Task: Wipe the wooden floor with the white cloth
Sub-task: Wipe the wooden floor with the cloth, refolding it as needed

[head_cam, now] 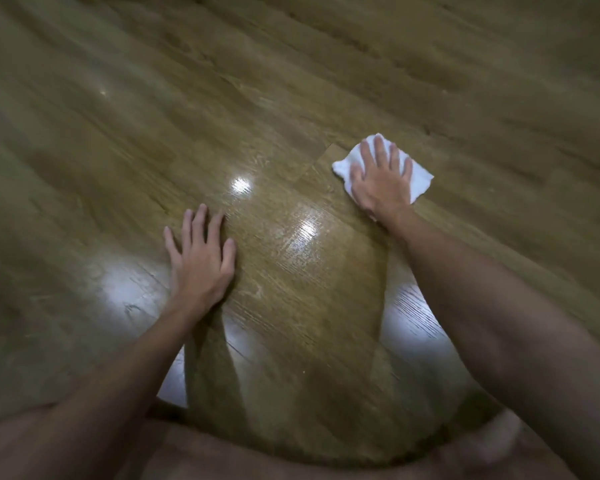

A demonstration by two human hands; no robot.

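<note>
On the wooden floor (pixel 118 168), the right hand (pixel 381 181) is pressing flat-fingered on the white cloth (pixel 420 176), seemingly crumpled; the left hand (pixel 201 261) is resting spread beside it.

We see dim, warm light with a yellow-brown cast. Glare spots shine on the floor (pixel 118 150) at centre, with wider pale reflections beside both forearms. A broad shadow falls between the arms. Motion blur smears the planks toward the edges; wide-angle bending curves them. The cloth (pixel 420 174) is the brightest patch. The bottom edge is out of focus.
</note>
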